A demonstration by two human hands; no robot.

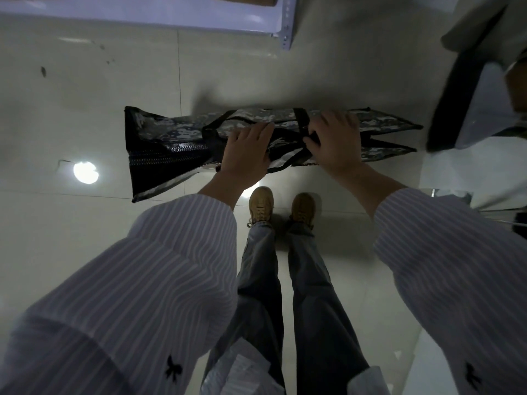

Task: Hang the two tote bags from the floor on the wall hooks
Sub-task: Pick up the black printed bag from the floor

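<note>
Head view, looking straight down past striped sleeves to the floor [85, 238]; a camouflage tote bag [176, 138] lay flat and folded on the tiles just ahead of the person's shoes [261, 203], its zipped black end to the left, its pointed folds to the right; both hands were on its middle; the left hand [246, 151] was curled, fingers closed over a black strap [225, 121] and the fabric beneath; the right hand [332, 141] was likewise closed, fingertips pinching the black strap where it crossed the bag; likely the two hands were gathering the handles together so the bag would lift evenly and offer a loop for a hook; a second bag [479, 75], pale with a dark strap, showed at the upper right, blurred and cut by the frame edge, so whether it rested on the floor or hung could not be told; no wall hooks in sight; a white shelf edge [285, 21] crossed the top; dim light and glare spots on the tiles hid the finer detail of the grip.
</note>
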